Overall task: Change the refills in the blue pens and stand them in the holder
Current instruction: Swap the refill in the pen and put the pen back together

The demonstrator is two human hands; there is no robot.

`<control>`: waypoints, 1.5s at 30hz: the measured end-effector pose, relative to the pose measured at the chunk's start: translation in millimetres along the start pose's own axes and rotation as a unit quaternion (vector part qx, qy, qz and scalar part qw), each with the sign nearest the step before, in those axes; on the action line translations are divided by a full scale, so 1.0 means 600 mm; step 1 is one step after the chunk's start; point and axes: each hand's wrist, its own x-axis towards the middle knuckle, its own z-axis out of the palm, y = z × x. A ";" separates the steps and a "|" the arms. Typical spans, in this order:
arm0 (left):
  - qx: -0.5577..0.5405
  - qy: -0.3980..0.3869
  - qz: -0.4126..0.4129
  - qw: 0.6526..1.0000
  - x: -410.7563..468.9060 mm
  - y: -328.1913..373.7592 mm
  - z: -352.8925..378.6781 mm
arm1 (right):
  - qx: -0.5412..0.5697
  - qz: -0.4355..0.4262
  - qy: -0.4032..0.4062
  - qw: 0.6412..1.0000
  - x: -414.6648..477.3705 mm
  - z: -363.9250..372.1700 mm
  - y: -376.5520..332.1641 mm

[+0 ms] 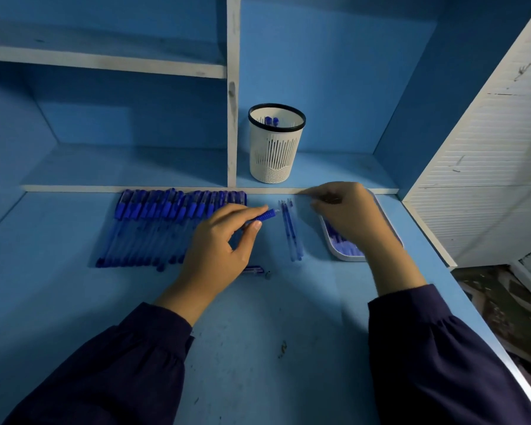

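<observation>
Matt blue desk — slotted white plastic holder, translucent pens.

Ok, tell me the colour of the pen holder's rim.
Black rim on a white holder, clearest in the head view.

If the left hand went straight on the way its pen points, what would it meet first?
Probably the top ends of the thin blue refills loose on the desk, just beyond the blue pen piece the left hand pinches; height unclear.
</observation>
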 end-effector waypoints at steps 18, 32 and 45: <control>0.016 -0.029 -0.002 0.999 0.000 0.004 0.000 | -0.183 0.070 -0.012 0.981 -0.001 -0.064 0.062; 0.004 -0.026 -0.001 1.000 -0.001 0.004 -0.001 | 0.222 0.123 -0.011 0.967 -0.004 -0.066 0.059; -0.010 -0.025 0.017 1.000 -0.002 0.004 -0.002 | 0.561 0.126 0.054 0.817 -0.034 0.031 -0.020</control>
